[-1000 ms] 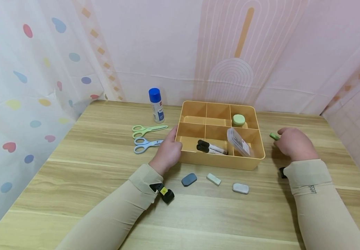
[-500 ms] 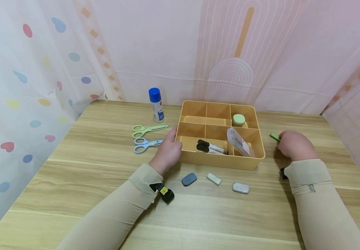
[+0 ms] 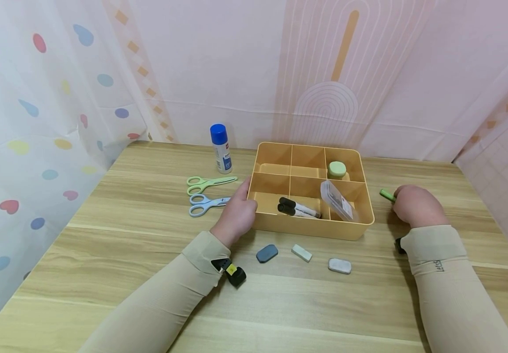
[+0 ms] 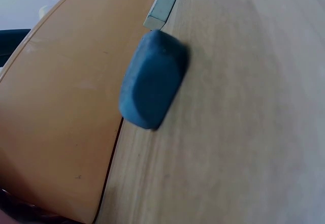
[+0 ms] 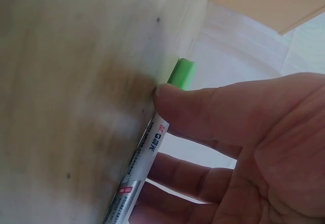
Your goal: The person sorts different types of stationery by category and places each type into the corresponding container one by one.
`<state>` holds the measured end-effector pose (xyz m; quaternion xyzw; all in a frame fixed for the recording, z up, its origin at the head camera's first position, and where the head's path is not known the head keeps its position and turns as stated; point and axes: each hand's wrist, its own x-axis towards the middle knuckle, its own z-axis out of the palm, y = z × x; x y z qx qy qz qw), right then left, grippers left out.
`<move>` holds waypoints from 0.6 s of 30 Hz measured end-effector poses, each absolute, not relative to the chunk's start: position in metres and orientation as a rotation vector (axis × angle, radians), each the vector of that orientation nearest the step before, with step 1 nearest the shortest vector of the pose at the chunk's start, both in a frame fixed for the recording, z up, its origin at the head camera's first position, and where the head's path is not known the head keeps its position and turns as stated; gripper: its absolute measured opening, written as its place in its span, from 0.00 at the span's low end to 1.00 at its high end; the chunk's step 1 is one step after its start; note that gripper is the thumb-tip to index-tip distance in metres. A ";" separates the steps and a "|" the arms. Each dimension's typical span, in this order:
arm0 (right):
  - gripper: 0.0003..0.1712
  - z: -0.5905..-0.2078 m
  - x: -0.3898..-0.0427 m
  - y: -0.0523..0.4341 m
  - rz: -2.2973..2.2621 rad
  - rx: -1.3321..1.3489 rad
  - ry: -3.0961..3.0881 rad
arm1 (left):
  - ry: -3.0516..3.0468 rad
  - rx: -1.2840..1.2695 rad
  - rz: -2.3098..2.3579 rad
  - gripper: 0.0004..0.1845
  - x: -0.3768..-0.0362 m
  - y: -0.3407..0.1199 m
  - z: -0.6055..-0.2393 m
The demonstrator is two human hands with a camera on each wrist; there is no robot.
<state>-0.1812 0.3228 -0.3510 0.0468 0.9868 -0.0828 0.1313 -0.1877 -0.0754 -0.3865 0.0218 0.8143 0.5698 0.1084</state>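
Note:
In the head view my right hand (image 3: 419, 206) is at the table's right side, beside the orange divided box (image 3: 308, 231). Its thumb and fingers pinch a marker (image 5: 144, 155) with a green cap and a printed silver-white barrel; in the head view mainly the green end (image 3: 387, 195) shows. My left hand (image 3: 236, 213) holds the box by its front left corner, its fingers partly hidden along the wall. Inside the box lie two black-capped markers (image 3: 298, 208), a clear plastic case (image 3: 338, 200) leaning on a divider, and a pale green round-cornered item (image 3: 336, 169).
Left of the box are green scissors (image 3: 209, 184), blue scissors (image 3: 205, 204) and an upright blue-capped glue stick (image 3: 221, 149). In front lie a dark blue eraser-like block (image 3: 267, 253), a pale bar (image 3: 302, 253) and a grey block (image 3: 339, 265). A curtain (image 3: 218, 59) hangs behind the table.
My right fingers have curled further around the green-capped marker, and more of its green end shows than a second ago. The left hand and the box have stayed in place.

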 end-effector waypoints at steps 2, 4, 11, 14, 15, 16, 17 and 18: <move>0.16 -0.351 -0.181 0.322 -0.237 0.140 2.860 | 2.395 0.059 1.675 0.41 -0.187 -0.076 -0.386; 0.16 -0.351 -0.181 0.323 -0.231 0.135 2.860 | 2.398 0.056 1.673 0.41 -0.187 -0.076 -0.386; 0.18 -0.350 -0.181 0.323 -0.223 0.152 2.848 | 2.397 0.056 1.671 0.41 -0.188 -0.075 -0.386; 0.18 -0.350 -0.181 0.323 -0.218 0.154 2.843 | 2.399 0.052 1.668 0.41 -0.188 -0.075 -0.386; 0.18 -0.350 -0.180 0.323 -0.216 0.153 2.843 | 2.399 0.051 1.668 0.41 -0.188 -0.075 -0.386; 0.18 -0.350 -0.180 0.323 -0.214 0.152 2.843 | 2.399 0.050 1.666 0.41 -0.188 -0.076 -0.386; 0.18 -0.350 -0.180 0.323 -0.213 0.150 2.843 | 2.400 0.049 1.664 0.41 -0.188 -0.076 -0.386; 0.18 -0.350 -0.180 0.323 -0.211 0.148 2.845 | 2.400 0.048 1.665 0.40 -0.188 -0.076 -0.386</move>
